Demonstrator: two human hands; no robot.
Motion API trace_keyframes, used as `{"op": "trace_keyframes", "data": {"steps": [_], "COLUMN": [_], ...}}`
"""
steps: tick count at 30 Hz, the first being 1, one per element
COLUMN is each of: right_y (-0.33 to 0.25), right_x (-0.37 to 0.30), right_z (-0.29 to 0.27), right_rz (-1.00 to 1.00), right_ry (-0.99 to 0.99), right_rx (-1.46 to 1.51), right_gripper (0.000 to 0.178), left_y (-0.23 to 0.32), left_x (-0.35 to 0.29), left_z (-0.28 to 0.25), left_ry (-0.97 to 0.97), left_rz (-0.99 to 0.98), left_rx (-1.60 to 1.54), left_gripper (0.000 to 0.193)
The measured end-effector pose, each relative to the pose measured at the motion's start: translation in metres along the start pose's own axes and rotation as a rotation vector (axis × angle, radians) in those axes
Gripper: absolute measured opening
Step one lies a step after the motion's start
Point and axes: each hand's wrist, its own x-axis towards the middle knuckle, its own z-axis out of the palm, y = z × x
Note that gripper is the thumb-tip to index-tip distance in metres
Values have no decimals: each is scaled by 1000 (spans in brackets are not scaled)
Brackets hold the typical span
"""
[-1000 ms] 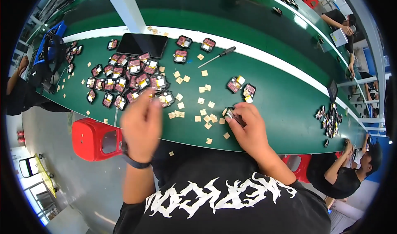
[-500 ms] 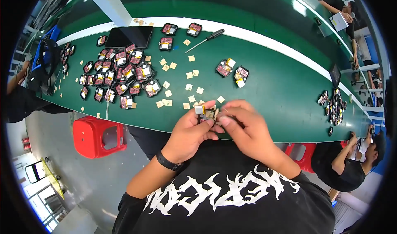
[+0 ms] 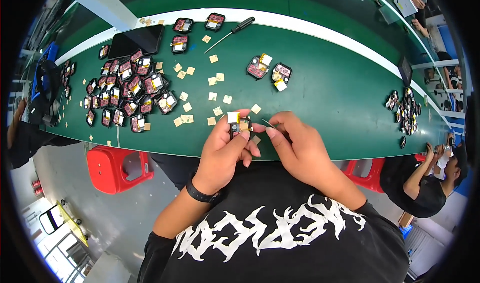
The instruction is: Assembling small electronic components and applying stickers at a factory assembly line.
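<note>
My left hand (image 3: 223, 150) grips a small black electronic housing (image 3: 234, 132) by its edges. A reddish circuit board shows inside, with a tan square on it and a white battery pouch (image 3: 233, 117) folded out at its far side. The thumb lies on the near part of the housing. Just to the right, my right hand (image 3: 300, 145) pinches a thin pale strip (image 3: 267, 123) between thumb and forefinger, seen edge-on and apart from the housing. A small tan square (image 3: 256, 139) shows beside the left fingertips.
A heap of similar housings (image 3: 125, 85) lies left, near a black tablet-like panel (image 3: 135, 40). Tan squares (image 3: 212, 95) are scattered mid-table. A screwdriver (image 3: 230, 34) and two open housings (image 3: 281, 73) lie farther off. Another pile (image 3: 407, 113) is far right, near a co-worker (image 3: 425, 183).
The tan piece by my right fingertips has left them, and a tan square now lies flat on the board. My right hand has drawn slightly away, holding a thin strip. The view has shifted.
</note>
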Motion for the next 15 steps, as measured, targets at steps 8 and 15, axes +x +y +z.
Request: {"op": "trace_keyframes", "data": {"steps": [8, 15], "right_y": [-2, -4], "right_x": [5, 6], "right_z": [6, 10], "right_rz": [-107, -69], "right_ry": [-52, -62], "right_rx": [-204, -307], "right_gripper": [14, 17], "left_y": [-7, -7], "left_x": [0, 0], "left_z": [0, -2], "left_ry": [12, 13], "left_rz": [56, 31], "left_rx": [134, 309], "left_gripper": [41, 29]}}
